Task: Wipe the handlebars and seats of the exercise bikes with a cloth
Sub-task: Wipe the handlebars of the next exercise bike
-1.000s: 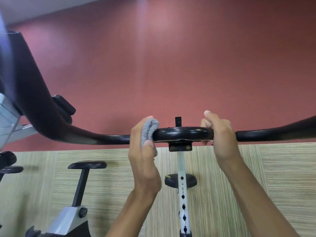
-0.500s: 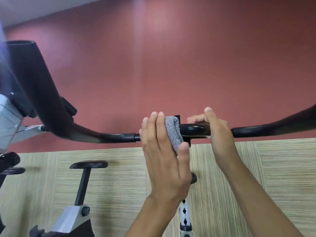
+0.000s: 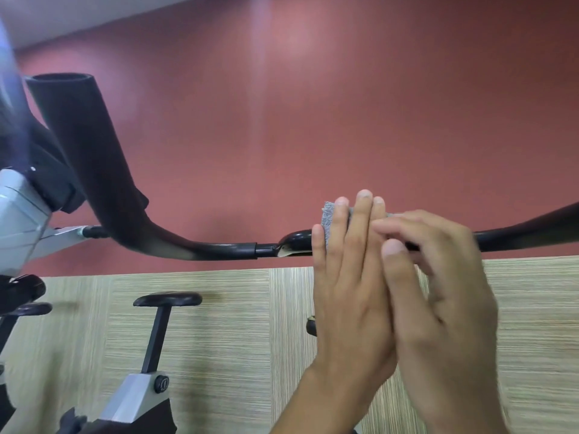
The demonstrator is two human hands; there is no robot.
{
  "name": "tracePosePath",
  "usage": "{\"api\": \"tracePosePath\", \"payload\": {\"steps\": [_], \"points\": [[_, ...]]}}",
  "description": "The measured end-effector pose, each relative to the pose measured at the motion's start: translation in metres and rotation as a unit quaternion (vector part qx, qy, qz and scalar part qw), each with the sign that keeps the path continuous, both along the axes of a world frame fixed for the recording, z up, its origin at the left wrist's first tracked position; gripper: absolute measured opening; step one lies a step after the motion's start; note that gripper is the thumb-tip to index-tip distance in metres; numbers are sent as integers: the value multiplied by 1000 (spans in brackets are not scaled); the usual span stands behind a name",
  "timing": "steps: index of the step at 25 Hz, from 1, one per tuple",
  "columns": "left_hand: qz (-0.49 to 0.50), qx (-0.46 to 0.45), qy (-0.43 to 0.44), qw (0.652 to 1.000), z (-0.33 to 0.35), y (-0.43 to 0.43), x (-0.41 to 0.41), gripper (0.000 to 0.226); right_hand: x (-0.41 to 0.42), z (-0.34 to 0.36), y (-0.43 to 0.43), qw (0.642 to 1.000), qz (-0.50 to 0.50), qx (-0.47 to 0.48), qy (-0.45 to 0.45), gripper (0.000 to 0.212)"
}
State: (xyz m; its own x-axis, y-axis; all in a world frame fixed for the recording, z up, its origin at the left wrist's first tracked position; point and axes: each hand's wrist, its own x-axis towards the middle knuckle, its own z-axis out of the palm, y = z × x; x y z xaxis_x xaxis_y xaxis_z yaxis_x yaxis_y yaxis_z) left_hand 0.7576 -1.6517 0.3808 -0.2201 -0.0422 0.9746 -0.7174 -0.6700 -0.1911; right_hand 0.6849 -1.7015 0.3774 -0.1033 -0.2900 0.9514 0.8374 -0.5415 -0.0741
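Left hand (image 3: pixel 351 277) shifted right along the handlebar (image 3: pixel 219 249), straight fingers (image 3: pixel 363 214) pressing grey cloth (image 3: pixel 330 220) against the bar's centre, right hand (image 3: pixel 445 292) now off the bar, blurred beside the left, its grip indiscernible.

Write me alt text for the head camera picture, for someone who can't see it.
A person's left hand, fingers straight, presses a grey cloth against the middle of a black exercise-bike handlebar, while the blurred right hand overlaps it from the right. Behind is a red wall; another bike's black seat stands lower left.
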Motion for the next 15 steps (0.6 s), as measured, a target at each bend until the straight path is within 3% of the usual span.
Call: {"api": "tracePosePath", "payload": {"steps": [3, 6, 9, 12, 14, 15], "points": [[-199, 25, 35, 979, -1, 17, -5, 43, 6, -5, 13, 997, -39, -44, 59, 38], [-357, -4, -22, 934, 0, 35, -4, 28, 20, -5, 18, 991, -99, -45, 75, 49], [-364, -84, -22, 927, 12, 45, -2, 31, 35, 4, 22, 978, -189, -44, 81, 50], [-319, -128, 30, 939, 28, 46, 6, 27, 50, 11, 18, 960, -269, -51, 54, 48], [-281, -121, 74, 949, 35, 40, 14, 29, 63, 9, 3, 962, -266, -54, 24, 45], [-263, -119, 96, 953, 36, 36, 17, 32, 70, 7, -7, 975, -217, -44, 25, 43]]}}
